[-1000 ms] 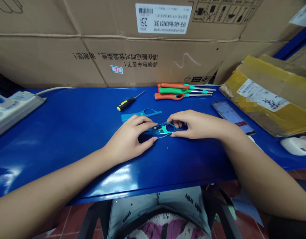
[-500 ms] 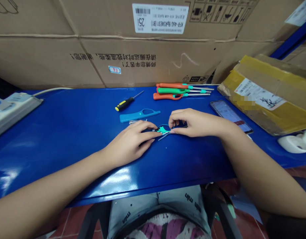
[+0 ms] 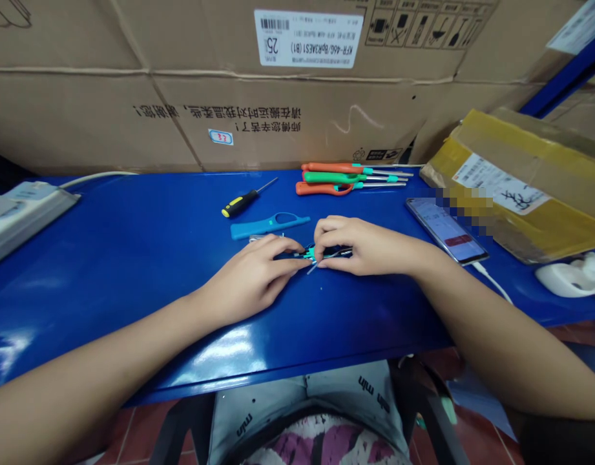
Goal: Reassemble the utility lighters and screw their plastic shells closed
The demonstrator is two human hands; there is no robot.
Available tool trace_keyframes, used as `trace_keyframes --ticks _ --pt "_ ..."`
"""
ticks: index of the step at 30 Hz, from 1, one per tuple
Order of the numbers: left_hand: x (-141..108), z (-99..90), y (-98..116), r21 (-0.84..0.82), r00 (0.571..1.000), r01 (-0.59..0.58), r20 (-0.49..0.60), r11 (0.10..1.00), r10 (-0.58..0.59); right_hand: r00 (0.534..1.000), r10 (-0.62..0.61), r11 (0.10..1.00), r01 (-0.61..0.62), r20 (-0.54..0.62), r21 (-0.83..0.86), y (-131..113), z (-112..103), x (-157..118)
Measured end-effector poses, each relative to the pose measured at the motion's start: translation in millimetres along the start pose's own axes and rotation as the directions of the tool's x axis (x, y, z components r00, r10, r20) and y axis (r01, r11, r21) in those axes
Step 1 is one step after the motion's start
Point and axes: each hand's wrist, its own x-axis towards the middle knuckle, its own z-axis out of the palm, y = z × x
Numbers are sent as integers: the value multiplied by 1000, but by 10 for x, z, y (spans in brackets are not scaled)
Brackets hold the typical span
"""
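Note:
My left hand [image 3: 259, 270] rests on the table with thumb and forefinger closed on the inner parts of an opened long-necked lighter, near its teal piece [image 3: 311, 254]. From the right, my right hand [image 3: 358, 244] pinches the same parts just beside that piece, thumb and forefinger almost touching. A thin pale tube [image 3: 312, 268] sticks out below the fingertips. Dark and metal parts pass under my right fingers, largely covered. Behind my left hand lies a blue lighter shell half [image 3: 258, 228], with a small metal part [image 3: 255, 238] at its near edge.
A yellow-black screwdriver [image 3: 241, 203] lies left of several orange and green lighters [image 3: 329, 188]. On the right are a phone [image 3: 442, 226] on a white cable, a taped parcel [image 3: 530, 219] and a white plug [image 3: 561, 279]. A power strip [image 3: 26, 216] sits left; a big carton [image 3: 219, 103] stands behind.
My right hand has shifted left and slightly down, closer to my left fingertips, and now covers part of the teal piece. My left hand stays nearly in place. The view has shifted slightly.

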Motion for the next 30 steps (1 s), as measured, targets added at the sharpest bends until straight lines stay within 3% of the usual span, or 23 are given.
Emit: trace_keyframes --ticks 8,17,30 --pt "13 -9 15 3 1000 7 3 1000 -7 993 70 997 -67 -91 40 -53 -158 -59" --pt "13 -22 20 42 999 1 36 999 -3 989 130 991 -128 76 -32 53 -192 -113" --pt "25 -26 46 109 999 -29 41 994 25 976 207 978 -208 62 11 32 -140 -68"
